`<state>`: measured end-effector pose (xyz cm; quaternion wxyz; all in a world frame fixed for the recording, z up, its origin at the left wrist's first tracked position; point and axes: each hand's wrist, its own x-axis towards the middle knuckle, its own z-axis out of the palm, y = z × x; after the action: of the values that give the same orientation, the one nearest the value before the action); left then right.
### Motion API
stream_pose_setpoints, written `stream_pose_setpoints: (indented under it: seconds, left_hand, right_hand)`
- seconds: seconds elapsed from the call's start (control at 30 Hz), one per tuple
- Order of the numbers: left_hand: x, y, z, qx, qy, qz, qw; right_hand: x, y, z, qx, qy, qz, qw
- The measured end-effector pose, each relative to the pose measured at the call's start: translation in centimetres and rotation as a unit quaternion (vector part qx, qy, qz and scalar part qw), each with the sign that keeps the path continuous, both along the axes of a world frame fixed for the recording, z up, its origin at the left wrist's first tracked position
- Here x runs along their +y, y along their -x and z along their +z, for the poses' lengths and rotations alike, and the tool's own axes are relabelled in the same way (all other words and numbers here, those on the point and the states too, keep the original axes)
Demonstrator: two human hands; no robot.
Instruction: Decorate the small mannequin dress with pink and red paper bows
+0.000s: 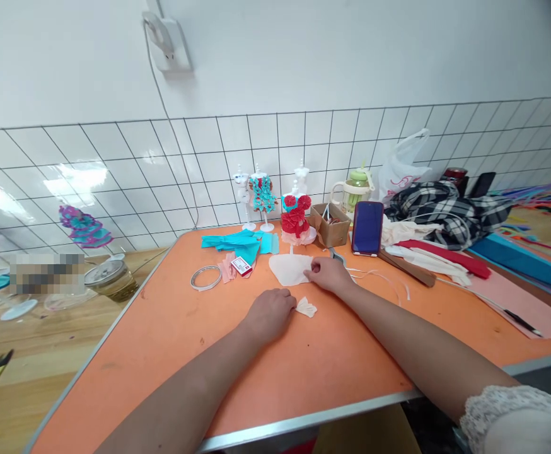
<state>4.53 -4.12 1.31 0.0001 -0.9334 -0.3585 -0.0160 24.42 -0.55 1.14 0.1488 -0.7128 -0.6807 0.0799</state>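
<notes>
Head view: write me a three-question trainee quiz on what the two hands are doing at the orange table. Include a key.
1. True or false: the phone lies flat on the orange table.
2. What does the right hand touch? A the phone; B the pale sheet; C nothing.
3. Fill in: the small pleated piece sits at the fingertips of the ___ hand.

Key
1. False: it stands upright.
2. B.
3. Left: the left hand has it at its fingertips.
</notes>
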Motion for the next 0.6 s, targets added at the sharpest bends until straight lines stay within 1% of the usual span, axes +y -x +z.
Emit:
stream_pose_setpoints:
  seconds: [0.07, 0.1, 0.17, 0.23, 0.27, 0.3, 0.4, 0.47, 0.53, 0.6]
  left_hand:
    - [-0.4, -0.3, 0.0, 0.021, -0.033, -0.017, 0.999]
    - [-0.6, -0.5, 0.0, 0.032, -0.045, -0.028, 0.998]
    - [-1.3, -1.1, -0.1, 0.053, -0.047, -0.048, 0.996]
    - [-2.2, -1.4, -0.1, 0.066, -0.031, -0.040, 0.997]
    - [-2.7, -1.4, -0.2, 0.071, -0.025, -0.029, 0.997]
    - [-3.1, -1.2, -0.2, 0.074, -0.024, -0.015, 0.997]
    - [-3.9, 0.3, -0.4, 0.072, -0.049, -0.008, 0.996]
    - [-3.9, 1.5, -0.5, 0.041, -0.073, -0.001, 0.997]
    - [-3.7, 2.4, -0.5, 0.010, -0.074, 0.012, 0.997]
    - [-3.7, 2.9, -0.5, -0.009, -0.063, 0.028, 0.998]
  right_hand:
    - [-0.7, 1.5, 0.3, -0.020, -0.051, 0.037, 0.998]
    - [-1.2, 2.2, 0.4, -0.033, -0.076, 0.076, 0.994]
    - [-2.3, 3.3, 0.5, -0.061, -0.105, 0.198, 0.973]
    - [-3.2, 3.7, 0.1, -0.067, -0.089, 0.317, 0.942]
    - [-3.5, 3.6, -0.2, -0.058, -0.074, 0.354, 0.931]
    - [-3.6, 3.4, -0.6, -0.043, -0.063, 0.374, 0.924]
    - [-3.7, 2.5, -1.4, 0.018, -0.044, 0.376, 0.926]
    - [-3.6, 2.2, -1.6, 0.046, -0.028, 0.375, 0.925]
    - [-3.6, 2.3, -1.5, 0.048, -0.012, 0.374, 0.926]
    - [-3.7, 2.9, -1.5, 0.029, -0.015, 0.345, 0.938]
